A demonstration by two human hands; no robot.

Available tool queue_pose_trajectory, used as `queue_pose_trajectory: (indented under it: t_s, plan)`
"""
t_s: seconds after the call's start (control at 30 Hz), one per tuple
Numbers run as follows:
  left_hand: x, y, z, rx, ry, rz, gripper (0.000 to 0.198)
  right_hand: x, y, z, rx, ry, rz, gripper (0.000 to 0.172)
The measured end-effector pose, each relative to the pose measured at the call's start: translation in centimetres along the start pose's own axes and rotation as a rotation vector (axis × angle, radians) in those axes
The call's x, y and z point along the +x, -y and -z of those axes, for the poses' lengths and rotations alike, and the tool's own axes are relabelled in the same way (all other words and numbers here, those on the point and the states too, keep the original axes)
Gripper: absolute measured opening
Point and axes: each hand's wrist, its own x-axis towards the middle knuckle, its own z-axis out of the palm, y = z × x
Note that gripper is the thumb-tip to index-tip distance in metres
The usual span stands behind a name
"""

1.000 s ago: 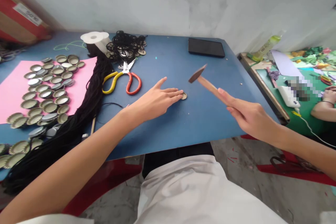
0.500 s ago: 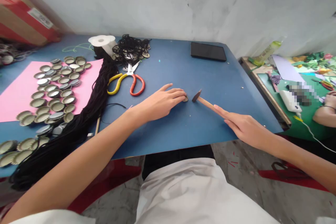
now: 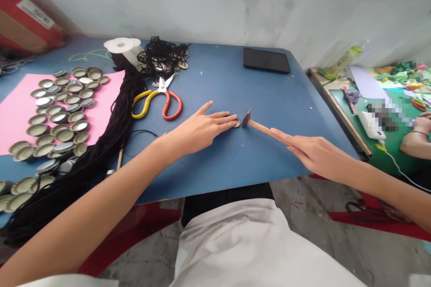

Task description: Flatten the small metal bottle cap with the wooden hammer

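A small metal bottle cap (image 3: 236, 123) lies on the blue table (image 3: 218, 161). My left hand (image 3: 202, 128) rests flat beside it, fingers stretched out, fingertips touching the cap's left edge. My right hand (image 3: 313, 154) grips the wooden handle of a small hammer (image 3: 254, 123), index finger along the handle. The hammer head sits low, just right of the cap, touching or nearly touching it.
Yellow-and-red scissors (image 3: 158, 98), a bundle of black cord (image 3: 101, 143), a white spool (image 3: 121, 48) and many caps on pink paper (image 3: 13, 112) fill the left. A black tablet (image 3: 266, 60) lies far back. Another person's arm (image 3: 415, 136) is at a green table on the right.
The hammer came down from a raised position to table level beside the cap. My left hand kept its place at the cap.
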Motion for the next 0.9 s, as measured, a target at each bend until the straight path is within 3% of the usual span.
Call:
queue_pose_trajectory:
  t_s: [0.13, 0.3, 0.5, 0.7, 0.9]
  plan:
    - [0.1, -0.1, 0.1, 0.006, -0.003, 0.008, 0.094, 0.1, 0.0, -0.1, 0.021, -0.170, -0.057, 0.066]
    - [0.2, -0.4, 0.4, 0.024, 0.017, 0.019, 0.089, 0.0, -0.4, -0.8, 0.020, 0.005, -0.012, 0.071]
    - [0.3, -0.6, 0.6, 0.055, 0.008, 0.047, 0.091, -0.1, 0.4, -0.3, 0.037, -0.209, -0.047, 0.069]
    - [0.1, -0.5, 0.7, 0.049, 0.017, 0.115, 0.095, 0.8, 0.2, -0.9, -0.025, 0.001, -0.020, 0.075]
    - [-0.1, -0.5, 0.5, 0.027, 0.008, 0.126, 0.097, 0.4, 0.0, -0.7, -0.014, -0.104, -0.038, 0.077]
